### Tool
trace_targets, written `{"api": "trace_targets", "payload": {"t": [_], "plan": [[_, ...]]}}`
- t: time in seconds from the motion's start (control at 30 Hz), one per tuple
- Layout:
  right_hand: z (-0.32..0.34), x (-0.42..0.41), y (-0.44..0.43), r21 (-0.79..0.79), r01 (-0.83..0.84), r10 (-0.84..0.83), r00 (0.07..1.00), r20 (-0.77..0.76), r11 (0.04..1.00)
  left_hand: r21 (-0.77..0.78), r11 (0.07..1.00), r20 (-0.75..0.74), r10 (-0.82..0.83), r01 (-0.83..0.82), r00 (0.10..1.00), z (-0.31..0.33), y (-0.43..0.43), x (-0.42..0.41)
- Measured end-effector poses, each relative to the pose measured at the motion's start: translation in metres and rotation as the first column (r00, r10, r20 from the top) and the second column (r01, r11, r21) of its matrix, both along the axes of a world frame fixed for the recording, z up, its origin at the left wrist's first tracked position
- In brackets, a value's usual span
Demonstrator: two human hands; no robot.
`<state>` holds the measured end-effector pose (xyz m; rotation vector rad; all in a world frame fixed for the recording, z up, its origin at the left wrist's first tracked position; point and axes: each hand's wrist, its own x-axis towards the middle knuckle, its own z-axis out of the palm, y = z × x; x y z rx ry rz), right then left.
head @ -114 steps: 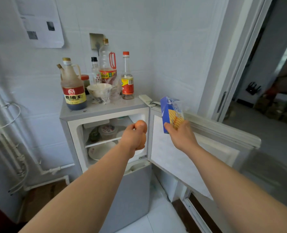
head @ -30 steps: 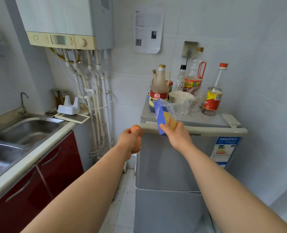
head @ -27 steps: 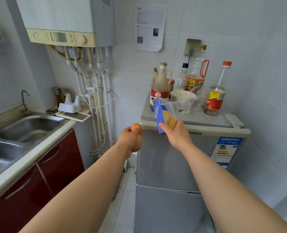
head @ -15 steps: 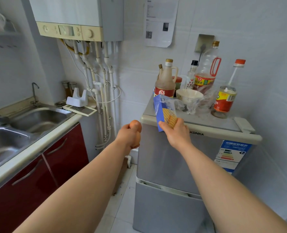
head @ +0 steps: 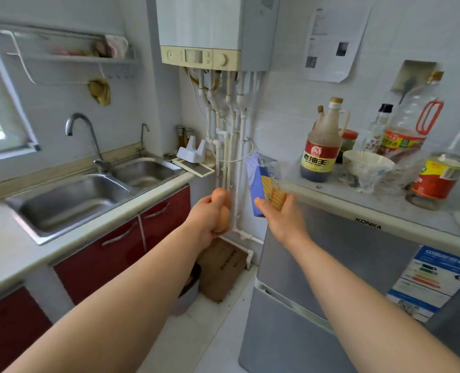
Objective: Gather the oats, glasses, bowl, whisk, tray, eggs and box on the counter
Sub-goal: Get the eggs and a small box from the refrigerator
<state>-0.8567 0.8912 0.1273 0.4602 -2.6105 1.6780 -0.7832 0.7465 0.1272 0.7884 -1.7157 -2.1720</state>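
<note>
Kitchen corner, counter [head: 131,211] with sink to the left: box and eggs carried toward it.

Blue-and-yellow box [head: 265,184] stands upright above the right hand [head: 282,219], fingers closed on its lower end; probably light, stiff card, best held by the sides. Brown eggs [head: 220,208], fragile and smooth, sit cupped inside the left hand [head: 207,216], whose curled fingers need gentle pressure.

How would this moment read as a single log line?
left hand: holding eggs | right hand: holding blue box | fridge: shut | counter: not yet reached
</note>
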Motion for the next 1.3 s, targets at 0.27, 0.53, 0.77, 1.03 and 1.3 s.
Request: {"api": "trace_targets", "payload": {"t": [0.27,0.53,0.77,1.03,1.3], "plan": [[-0.018,0.063,-0.090,0.015,-0.291,0.291,0.957,0.014,0.956,0.100,0.948,0.002,0.302,-0.301,0.953,-0.008,-0.067,0.090],[-0.019,0.129,-0.187,0.045,-0.494,0.493,0.869,0.046,0.868,0.110,0.834,-0.017,0.545,-0.540,0.838,-0.008,-0.136,0.195],[-0.024,0.218,-0.305,0.039,-0.645,0.642,0.763,0.077,0.763,0.058,0.737,0.014,0.674,-0.674,0.738,-0.005,-0.220,0.298],[-0.031,0.312,-0.431,0.073,-0.722,0.712,0.691,0.121,0.688,0.047,0.684,0.083,0.724,-0.728,0.685,-0.017,-0.336,0.400],[-0.053,0.354,-0.514,0.094,-0.742,0.718,0.667,0.201,0.663,0.063,0.656,0.105,0.745,-0.752,0.659,-0.037,-0.417,0.454]]}}
